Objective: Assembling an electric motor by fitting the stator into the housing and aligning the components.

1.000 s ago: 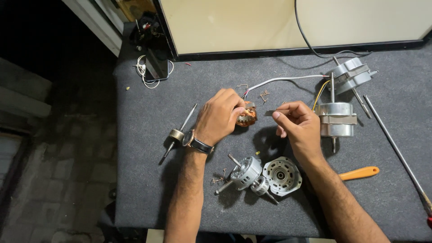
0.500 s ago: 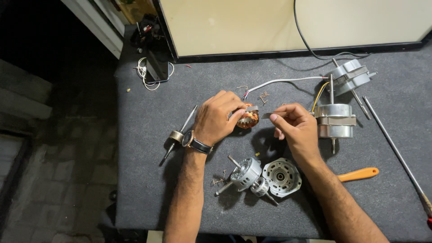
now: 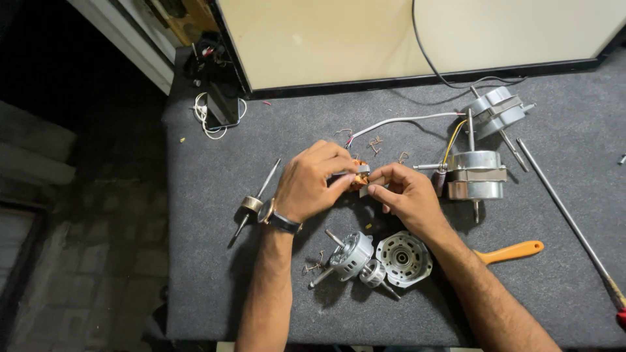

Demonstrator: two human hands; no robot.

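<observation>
My left hand (image 3: 316, 182) wraps around a small motor stator with copper windings (image 3: 358, 176) and holds it just above the grey mat (image 3: 208, 261). My right hand (image 3: 405, 194) meets it from the right, with fingertips pinched at the stator's edge. Most of the stator is hidden under my fingers. A watch sits on my left wrist (image 3: 277, 218).
Below my hands lie a silver motor end cover with shaft (image 3: 347, 255) and a round housing plate (image 3: 404, 259). A rotor on a shaft (image 3: 253, 203) rests left, two fan motors (image 3: 475, 175) right, an orange tool handle (image 3: 512, 250), a long rod (image 3: 567, 218), wire scraps.
My right hand has moved left to close in on the stator, and both hands have drawn together around it. The parts on the mat have not moved.
</observation>
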